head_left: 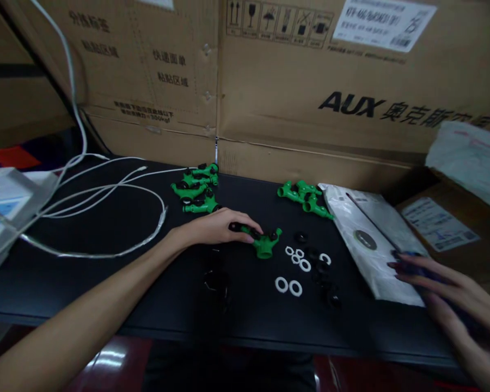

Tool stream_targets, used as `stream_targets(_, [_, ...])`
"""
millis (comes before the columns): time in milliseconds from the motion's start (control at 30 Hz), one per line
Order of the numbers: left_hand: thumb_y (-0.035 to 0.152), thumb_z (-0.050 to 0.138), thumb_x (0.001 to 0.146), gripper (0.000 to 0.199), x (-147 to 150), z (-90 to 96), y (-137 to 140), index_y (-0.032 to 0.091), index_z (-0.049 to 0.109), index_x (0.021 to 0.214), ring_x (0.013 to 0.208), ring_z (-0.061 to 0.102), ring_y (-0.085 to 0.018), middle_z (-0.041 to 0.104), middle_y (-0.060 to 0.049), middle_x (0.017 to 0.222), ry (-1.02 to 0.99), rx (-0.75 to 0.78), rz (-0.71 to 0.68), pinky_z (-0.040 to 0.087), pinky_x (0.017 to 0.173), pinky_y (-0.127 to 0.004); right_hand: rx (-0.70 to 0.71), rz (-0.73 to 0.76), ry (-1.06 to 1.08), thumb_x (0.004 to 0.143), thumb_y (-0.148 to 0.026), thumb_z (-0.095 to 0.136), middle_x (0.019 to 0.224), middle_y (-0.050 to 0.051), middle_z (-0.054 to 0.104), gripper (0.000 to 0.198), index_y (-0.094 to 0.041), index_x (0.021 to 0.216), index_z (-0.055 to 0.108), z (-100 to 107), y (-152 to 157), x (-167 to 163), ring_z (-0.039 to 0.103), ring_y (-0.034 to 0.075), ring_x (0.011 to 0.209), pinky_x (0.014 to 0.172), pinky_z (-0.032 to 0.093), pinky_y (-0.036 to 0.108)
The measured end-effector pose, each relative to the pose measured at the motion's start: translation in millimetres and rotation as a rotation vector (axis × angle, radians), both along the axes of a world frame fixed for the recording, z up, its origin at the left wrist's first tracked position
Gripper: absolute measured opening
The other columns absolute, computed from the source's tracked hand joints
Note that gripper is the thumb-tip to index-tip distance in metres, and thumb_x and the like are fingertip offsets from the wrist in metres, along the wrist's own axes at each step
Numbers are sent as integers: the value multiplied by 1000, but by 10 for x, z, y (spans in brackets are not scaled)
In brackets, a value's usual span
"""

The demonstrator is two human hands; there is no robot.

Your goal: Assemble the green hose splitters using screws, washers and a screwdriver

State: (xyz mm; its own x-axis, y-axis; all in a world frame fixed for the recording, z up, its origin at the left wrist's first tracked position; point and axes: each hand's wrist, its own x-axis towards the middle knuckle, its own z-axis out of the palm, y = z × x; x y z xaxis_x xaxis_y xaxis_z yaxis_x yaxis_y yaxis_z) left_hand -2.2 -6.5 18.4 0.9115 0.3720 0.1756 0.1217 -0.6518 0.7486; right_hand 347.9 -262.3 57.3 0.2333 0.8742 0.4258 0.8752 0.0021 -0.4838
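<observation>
My left hand is closed around one arm of a green Y-shaped hose splitter with black parts, resting on the dark table. At the right, my right hand, partly blurred, grips the dark handle of a screwdriver. Its long thin shaft points up and left over a white plastic mailing bag. Just right of the held splitter lie several white rings and several black round caps. Dark, hard-to-make-out parts lie below my left hand.
More green splitters sit behind my left wrist, and another group lies at the back right. White cables loop across the left side. Large cardboard boxes wall off the back; a smaller carton stands at the right.
</observation>
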Motion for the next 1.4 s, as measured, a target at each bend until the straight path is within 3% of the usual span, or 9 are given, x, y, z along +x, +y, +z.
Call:
stream_targets(267, [32,73,91,30,7,28,-36,24,72,120,110,68,-16,74,-4,120,-1,-19,21,49,95,-28,-137,69,-4,80,-55,63,140,4,64,49,-65,129,59,-645,-34,193,58,43,129,114,39,60])
stream_targets(433, [33,75,89,30,22,-4,-30,24,73,117,109,69,-17,74,-4,118,-22,-27,35,49,96,-29,-179,71,11,80,-49,69,137,2,66,52,-67,127,59,-511,-30,68,55,40,133,120,35,55])
stream_targets(600, [31,75,89,26,43,16,-52,23,74,114,105,70,-17,76,-4,114,-26,22,45,50,95,-29,1,-45,69,81,-44,71,121,1,75,25,-54,104,74,-202,130,-232,65,38,121,116,42,52])
stream_targets(700, [28,76,88,25,76,53,-104,21,73,112,105,70,-17,76,-4,112,-98,73,80,50,95,-30,-51,-86,240,84,-53,68,105,4,79,15,-46,93,78,50,406,-536,71,35,110,104,52,52])
stream_targets(800, [26,75,89,25,109,78,-165,19,72,113,106,69,-17,75,-5,113,-216,130,127,51,97,-32,-239,91,479,81,-64,69,102,12,78,41,-30,103,76,227,793,-848,74,34,95,92,58,53])
stream_targets(900, [27,75,89,25,128,90,-211,20,72,113,107,69,-18,75,-6,113,-312,212,206,52,98,-35,-456,273,778,81,-66,71,105,15,77,65,-21,128,62,226,1161,-1089,75,30,89,89,60,51])
stream_targets(1000, [28,76,88,25,130,100,-224,20,72,111,105,69,-19,76,-7,111,-363,304,238,53,96,-36,-548,476,1090,84,-59,73,103,10,76,55,-21,122,60,113,1410,-1233,76,24,89,89,61,43])
stream_targets(1267, [32,76,88,39,177,321,-434,21,66,124,109,68,-20,73,-8,118,-435,579,311,54,93,-36,-403,587,1296,87,-46,74,86,3,72,29,-21,98,64,10,1580,-1164,71,17,70,65,59,30])
stream_targets(1400, [26,63,98,12,456,462,-713,20,71,106,86,68,-14,75,-2,95,-320,515,182,54,82,-30,-228,487,1344,89,-46,71,87,1,71,25,-23,98,67,62,1621,-939,67,14,70,68,57,27])
